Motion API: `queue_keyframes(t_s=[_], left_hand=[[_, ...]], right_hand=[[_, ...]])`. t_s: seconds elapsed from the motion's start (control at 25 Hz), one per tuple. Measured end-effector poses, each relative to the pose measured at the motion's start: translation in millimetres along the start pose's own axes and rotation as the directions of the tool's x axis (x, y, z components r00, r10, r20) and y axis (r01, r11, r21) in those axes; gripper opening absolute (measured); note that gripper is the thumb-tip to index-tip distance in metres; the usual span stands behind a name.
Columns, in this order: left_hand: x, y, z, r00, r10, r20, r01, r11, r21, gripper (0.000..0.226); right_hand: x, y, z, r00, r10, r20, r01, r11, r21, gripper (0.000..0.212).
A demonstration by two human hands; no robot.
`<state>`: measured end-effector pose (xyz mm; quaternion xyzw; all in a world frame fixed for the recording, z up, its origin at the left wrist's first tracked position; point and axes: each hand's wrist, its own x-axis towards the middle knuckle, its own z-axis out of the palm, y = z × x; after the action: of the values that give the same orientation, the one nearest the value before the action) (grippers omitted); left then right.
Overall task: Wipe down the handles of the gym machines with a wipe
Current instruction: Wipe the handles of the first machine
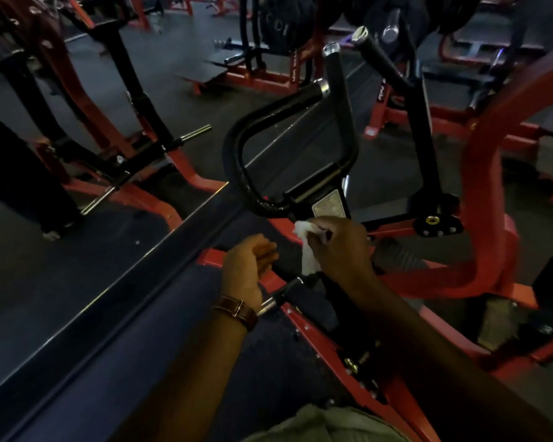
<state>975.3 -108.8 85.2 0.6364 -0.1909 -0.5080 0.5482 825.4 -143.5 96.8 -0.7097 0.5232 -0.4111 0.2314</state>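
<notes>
The looped black handle rises just above the right hand, which pinches the white wipe (nearer than the left hand, relaxed, holding nothing).

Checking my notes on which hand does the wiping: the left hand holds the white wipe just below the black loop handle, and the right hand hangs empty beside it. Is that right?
Not quite: the hands are swapped. In the head view the right hand holds the white wipe just below the black loop handle, and the left hand, with loosely curled fingers, is empty beside it.
</notes>
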Motion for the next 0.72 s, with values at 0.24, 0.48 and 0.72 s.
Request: queue_keyframes(t_s=[0.24,0.48,0.72], left_hand=[[53,6,10,0.967,-0.054,0.249,0.159,0.891,-0.426,0.073],[63,17,12,0.941,-0.083,0.329,0.226,0.876,-0.427,0.067],[75,20,3,0.914,-0.080,0.397,0.217,0.924,-0.314,0.057]], right_hand=[[38,-20,57,0.996,-0.056,0.072,0.076,0.942,-0.326,0.037],[42,-36,60,0.989,-0.016,0.150,0.048,0.976,-0.212,0.037],[25,-38,71,0.992,0.035,0.120,0.005,0.948,-0.320,0.041]])
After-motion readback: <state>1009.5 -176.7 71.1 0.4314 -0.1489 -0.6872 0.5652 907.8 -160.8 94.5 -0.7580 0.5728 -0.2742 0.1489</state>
